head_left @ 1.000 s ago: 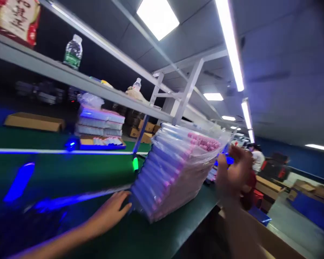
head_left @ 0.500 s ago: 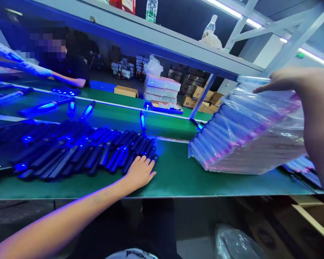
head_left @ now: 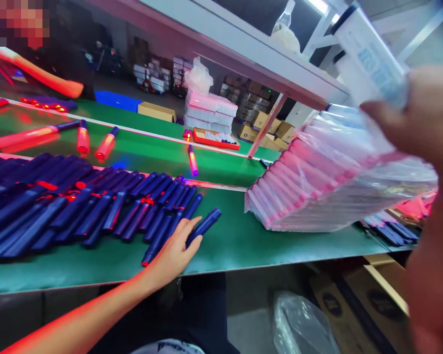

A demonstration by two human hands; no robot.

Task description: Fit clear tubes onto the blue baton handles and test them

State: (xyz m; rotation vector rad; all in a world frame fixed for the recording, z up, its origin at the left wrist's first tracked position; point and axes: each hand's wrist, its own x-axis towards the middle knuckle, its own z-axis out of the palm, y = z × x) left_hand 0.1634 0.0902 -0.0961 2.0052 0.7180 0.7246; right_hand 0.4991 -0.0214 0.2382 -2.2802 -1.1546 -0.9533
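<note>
My left hand (head_left: 177,248) is closed around a dark blue light-stick handle (head_left: 207,222) at the right end of a heap of similar handles (head_left: 107,214). Some handles in that heap glow red. High on the right, my blurred right hand (head_left: 426,110) grips translucent white tubes (head_left: 371,54) with dark ends and pale blue printing; at least two show. Just below and left of it, a plastic-wrapped stack of pinkish tubes (head_left: 310,177) leans at a slant on the green bench (head_left: 229,250).
Lit light sticks (head_left: 107,142) lie on the green strip behind the heap. A co-worker's arm (head_left: 55,78) reaches in at far left. A shelf beam (head_left: 243,54) crosses overhead. Bundled tubes (head_left: 210,110) and a shallow tray (head_left: 216,137) stand farther back. Below are cardboard boxes (head_left: 365,305).
My right hand has lifted white tubes up from the wrapped stack. My left hand has taken hold of a handle and drawn slightly left in view. The lights turned from blue to red.
</note>
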